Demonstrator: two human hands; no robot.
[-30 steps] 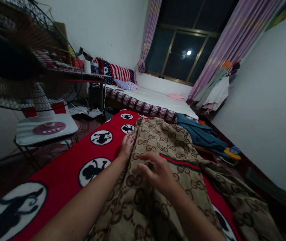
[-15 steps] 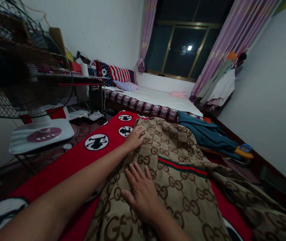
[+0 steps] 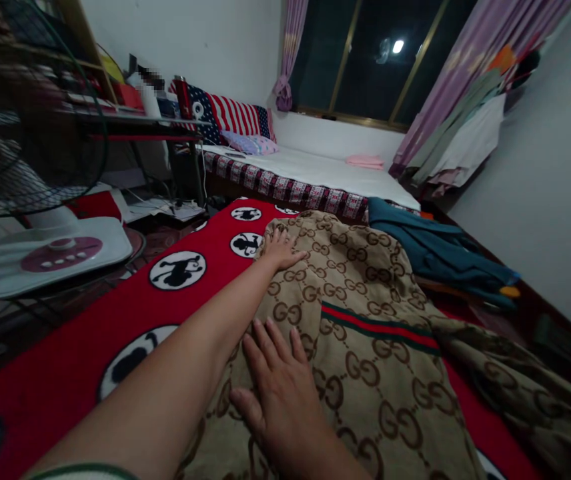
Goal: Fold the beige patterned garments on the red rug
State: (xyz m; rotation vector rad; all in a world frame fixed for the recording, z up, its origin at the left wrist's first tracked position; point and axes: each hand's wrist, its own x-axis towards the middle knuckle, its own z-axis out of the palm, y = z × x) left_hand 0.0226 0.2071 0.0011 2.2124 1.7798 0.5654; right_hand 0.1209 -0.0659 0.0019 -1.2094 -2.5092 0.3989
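Note:
A tan jacket (image 3: 360, 363) with a brown letter pattern and a green-red-green stripe lies spread over a red blanket (image 3: 80, 340) printed with dark figures in white ovals. Near the jacket's far left part, my left hand (image 3: 280, 249) rests flat on the cloth with its fingers spread. Closer to me, my right hand (image 3: 280, 383) lies palm down on the jacket's left side, fingers stretched out. One sleeve (image 3: 510, 367) of the jacket reaches out to the right.
On the left a fan (image 3: 40, 167) stands on a stool, with a cluttered desk (image 3: 130, 120) behind it. A white-topped bed (image 3: 310, 167) runs below the window. Teal clothing (image 3: 430, 247) lies right of the jacket, and clothes (image 3: 470, 140) hang by the curtain.
My left hand has slid a little farther along the jacket, and its fingers are now more spread. My right hand stays flat on the cloth. The camera view has shifted.

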